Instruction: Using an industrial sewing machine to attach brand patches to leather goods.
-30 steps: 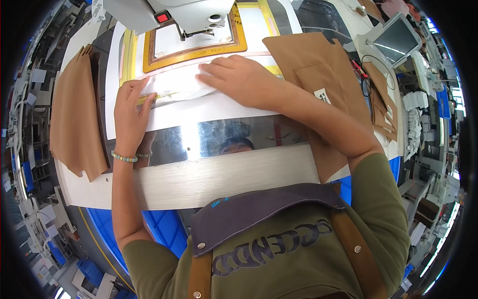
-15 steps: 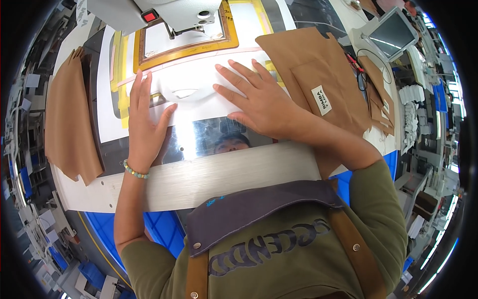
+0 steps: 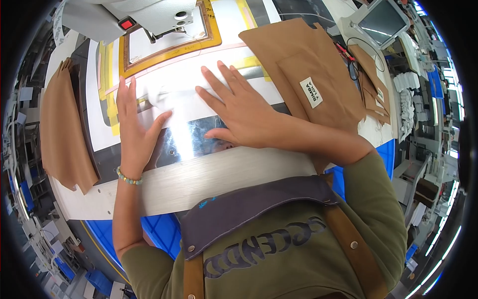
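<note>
Both my hands are spread over a white sheet lying on a shiny metal plate. My left hand is open, fingers pointing away from me, thumb out to the side; a bead bracelet circles its wrist. My right hand is also open, palm down with fingers fanned. A blurred, pale piece of sheet shows between the hands. Just beyond them sits a yellow-edged frame under the sewing machine head. Yellow tape shows past my right fingers.
Brown fabric with a white label lies to the right; more brown fabric hangs folded on the left. At the far right stand a small screen and dark-handled tools. A brushed metal edge runs nearest me.
The pale raised piece between my hands looks smaller and has shifted left. More yellow tape shows beside my right hand. The whole view has shifted slightly.
</note>
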Available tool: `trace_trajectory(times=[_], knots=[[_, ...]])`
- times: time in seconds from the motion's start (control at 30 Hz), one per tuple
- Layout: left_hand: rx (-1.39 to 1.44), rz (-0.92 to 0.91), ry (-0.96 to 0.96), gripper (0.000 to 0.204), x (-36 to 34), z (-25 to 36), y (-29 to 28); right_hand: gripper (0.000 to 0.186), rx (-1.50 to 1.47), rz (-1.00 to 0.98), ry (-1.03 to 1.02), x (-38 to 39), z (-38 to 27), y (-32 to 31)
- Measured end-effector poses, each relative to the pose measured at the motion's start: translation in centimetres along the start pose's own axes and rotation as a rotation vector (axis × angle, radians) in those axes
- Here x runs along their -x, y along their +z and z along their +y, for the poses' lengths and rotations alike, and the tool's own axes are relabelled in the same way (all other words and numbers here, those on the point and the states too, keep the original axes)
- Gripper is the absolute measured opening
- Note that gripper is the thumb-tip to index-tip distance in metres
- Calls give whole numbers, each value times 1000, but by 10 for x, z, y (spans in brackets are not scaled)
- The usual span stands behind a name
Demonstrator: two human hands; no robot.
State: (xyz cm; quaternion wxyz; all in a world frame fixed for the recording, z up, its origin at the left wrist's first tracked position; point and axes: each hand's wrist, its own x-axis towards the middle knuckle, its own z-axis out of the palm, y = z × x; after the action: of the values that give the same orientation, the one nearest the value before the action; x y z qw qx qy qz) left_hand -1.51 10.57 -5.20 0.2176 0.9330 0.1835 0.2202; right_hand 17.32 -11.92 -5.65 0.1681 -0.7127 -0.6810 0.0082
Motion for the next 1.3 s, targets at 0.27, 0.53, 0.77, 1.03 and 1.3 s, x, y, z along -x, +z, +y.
trace_trajectory(times=[0.27,0.53,0.77,1.03,1.3], knots=[[-234,77,30,89,-11,-28,-3,72,28,36,-43,-27,2,-12],[-466,-78,365,70,-21,-14,-23,12,339,278,-61,-18,75,-30],[-505,24,430,32,-25,-26,-20,17,304,218,-140,-16,76,-34],[-348,304,445,23,-45,-26,-23,6,157,333,8,-19,81,-59],[-234,414,250,12,-59,-24,-34,22,235,226,-56,-10,94,-42]])
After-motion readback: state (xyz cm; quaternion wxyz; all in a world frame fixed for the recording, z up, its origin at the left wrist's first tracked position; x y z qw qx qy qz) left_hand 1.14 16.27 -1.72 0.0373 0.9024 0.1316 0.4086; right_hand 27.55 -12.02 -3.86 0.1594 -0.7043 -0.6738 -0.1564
